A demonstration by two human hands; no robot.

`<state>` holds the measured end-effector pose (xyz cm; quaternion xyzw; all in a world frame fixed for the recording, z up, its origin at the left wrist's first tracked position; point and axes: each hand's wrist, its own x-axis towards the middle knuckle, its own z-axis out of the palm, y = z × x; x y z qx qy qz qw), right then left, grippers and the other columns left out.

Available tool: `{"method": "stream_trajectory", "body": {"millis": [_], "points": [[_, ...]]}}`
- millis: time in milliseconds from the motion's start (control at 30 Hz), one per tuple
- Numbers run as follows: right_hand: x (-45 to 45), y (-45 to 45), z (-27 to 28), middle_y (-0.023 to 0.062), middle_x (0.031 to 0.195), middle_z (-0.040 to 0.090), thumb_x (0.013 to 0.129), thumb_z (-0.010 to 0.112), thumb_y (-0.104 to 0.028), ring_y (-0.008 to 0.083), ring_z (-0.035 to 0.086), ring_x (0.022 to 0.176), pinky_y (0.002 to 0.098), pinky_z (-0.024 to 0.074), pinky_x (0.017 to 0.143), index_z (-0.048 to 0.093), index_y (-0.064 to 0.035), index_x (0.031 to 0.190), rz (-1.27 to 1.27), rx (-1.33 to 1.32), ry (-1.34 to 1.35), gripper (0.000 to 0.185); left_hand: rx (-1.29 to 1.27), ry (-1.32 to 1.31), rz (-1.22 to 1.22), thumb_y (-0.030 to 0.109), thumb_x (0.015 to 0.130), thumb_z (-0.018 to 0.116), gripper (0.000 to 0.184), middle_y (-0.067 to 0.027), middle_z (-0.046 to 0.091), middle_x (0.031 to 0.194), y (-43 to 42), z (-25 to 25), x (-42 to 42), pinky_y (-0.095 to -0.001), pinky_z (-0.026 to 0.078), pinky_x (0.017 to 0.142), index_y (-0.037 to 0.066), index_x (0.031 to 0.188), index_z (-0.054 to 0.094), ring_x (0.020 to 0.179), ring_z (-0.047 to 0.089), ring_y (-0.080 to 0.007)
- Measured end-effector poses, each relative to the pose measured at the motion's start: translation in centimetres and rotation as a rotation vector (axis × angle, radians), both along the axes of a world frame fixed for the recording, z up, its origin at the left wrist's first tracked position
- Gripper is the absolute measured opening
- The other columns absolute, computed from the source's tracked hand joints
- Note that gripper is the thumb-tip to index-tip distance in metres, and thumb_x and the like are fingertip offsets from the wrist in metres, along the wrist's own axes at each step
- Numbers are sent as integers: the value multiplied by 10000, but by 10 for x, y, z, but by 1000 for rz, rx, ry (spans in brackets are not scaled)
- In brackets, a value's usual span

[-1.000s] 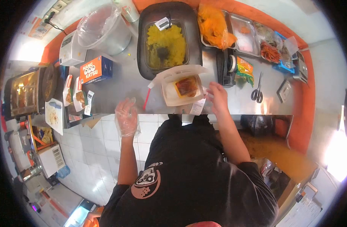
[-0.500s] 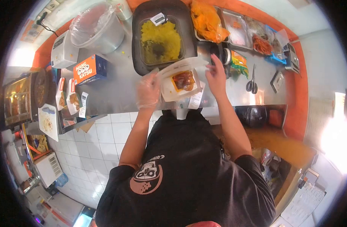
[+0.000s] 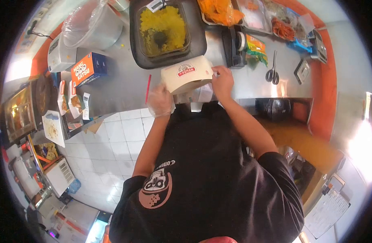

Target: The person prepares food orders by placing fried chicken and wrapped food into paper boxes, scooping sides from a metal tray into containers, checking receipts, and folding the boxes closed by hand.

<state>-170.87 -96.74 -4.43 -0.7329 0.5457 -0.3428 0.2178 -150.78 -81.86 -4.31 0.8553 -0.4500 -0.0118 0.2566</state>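
Observation:
A cream paper food box (image 3: 187,73) with a red printed logo sits at the counter's front edge, its lid folded down over the front. The food inside is hidden apart from a dark gap under the lid. My left hand (image 3: 160,101), in a clear plastic glove, grips the box's left side. My bare right hand (image 3: 223,82) pinches the lid's right corner. Just left of the box lies a thin red stick-like item (image 3: 148,89). Behind it, a clear tub of yellow food (image 3: 163,28) stands on a black tray (image 3: 136,52).
On the left are an orange-blue carton (image 3: 88,69), a large lined white bucket (image 3: 107,34) and a cutting board (image 3: 53,128). To the right lie scissors (image 3: 272,73), a green-yellow packet (image 3: 256,49), a black device (image 3: 234,47) and metal trays with an orange bag (image 3: 220,13).
The lid, raised before with brown food visible inside, has come down over the box. My right hand has moved down and left with it. A red stick-like item now shows on the counter.

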Motion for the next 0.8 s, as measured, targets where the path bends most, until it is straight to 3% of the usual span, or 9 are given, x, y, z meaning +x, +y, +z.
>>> {"method": "stream_trajectory", "body": {"millis": [100, 233, 333, 433, 533, 600, 633, 733, 800], "points": [[-4, -2, -3, 79, 971, 683, 701, 719, -25, 305, 630, 923, 390, 500, 826, 687, -84, 887, 38, 27, 20, 198, -77, 28, 2, 90, 740, 603, 318, -154, 689, 923, 5, 3, -2, -477, 516, 726, 53, 1042, 693, 826, 642, -390], [-12, -13, 19, 66, 1010, 674, 738, 685, -13, 246, 631, 897, 342, 507, 771, 684, -80, 1034, 76, 107, -200, 304, -277, 17, -54, 43, 735, 631, 359, -213, 681, 991, -4, 46, 1, -467, 522, 771, 21, 1091, 678, 864, 646, -403], [-19, -21, 39, 64, 1018, 669, 786, 654, -19, 186, 623, 869, 305, 504, 751, 678, -74, 1126, 5, 167, -361, 345, -316, -260, -152, 65, 850, 624, 310, -204, 667, 1145, -2, 64, 21, -373, 527, 816, -4, 1150, 663, 944, 666, -323], [-34, -33, 33, 73, 993, 675, 836, 623, -44, 151, 616, 864, 291, 501, 762, 674, -59, 1160, -45, 264, -436, 329, -370, 263, 241, 85, 865, 603, 349, -212, 656, 1165, -7, 41, 42, -376, 521, 814, -22, 1197, 624, 945, 658, -323], [-34, -52, 24, 80, 1027, 681, 886, 594, -95, 140, 615, 899, 286, 490, 809, 669, -32, 1159, -39, 350, -480, 290, -557, 1289, 631, 119, 867, 562, 325, -94, 660, 1037, -36, 8, 78, -363, 491, 774, 34, 1177, 609, 847, 593, -221], [-17, -88, 19, 71, 1110, 680, 932, 564, -147, 125, 608, 957, 269, 474, 850, 667, -15, 1157, 4, 379, -598, 281, -474, 1472, 644, 148, 877, 527, 221, -73, 629, 967, -50, -29, 112, -348, 474, 717, 66, 1062, 617, 793, 551, -215], [-11, -110, 19, 77, 1115, 675, 959, 539, -263, 147, 609, 951, 270, 459, 852, 641, -30, 1217, 89, 490, -537, 362, -429, 1563, 644, 162, 882, 510, 184, -63, 613, 932, -55, -42, 126, -341, 466, 688, 82, 1004, 621, 766, 530, -212], [29, -158, 23, 63, 1036, 665, 954, 536, -324, 164, 600, 918, 289, 448, 854, 627, -62, 1201, 36, 1011, -388, 372, -433, 1644, 788, 189, 883, 470, 126, -62, 561, 779, -76, -57, 147, -345, 422, 557, 121, 821, 555, 674, 512, -222], [43, -185, -3, 50, 975, 646, 947, 536, -354, 174, 588, 879, 308, 452, 829, 619, -88, 1159, 146, 1185, -396, 350, -513, 1707, 753, 180, 877, 466, 134, -66, 523, 701, -83, -67, 161, -370, 388, 490, 123, 772, 525, 601, 488, -232]]}}
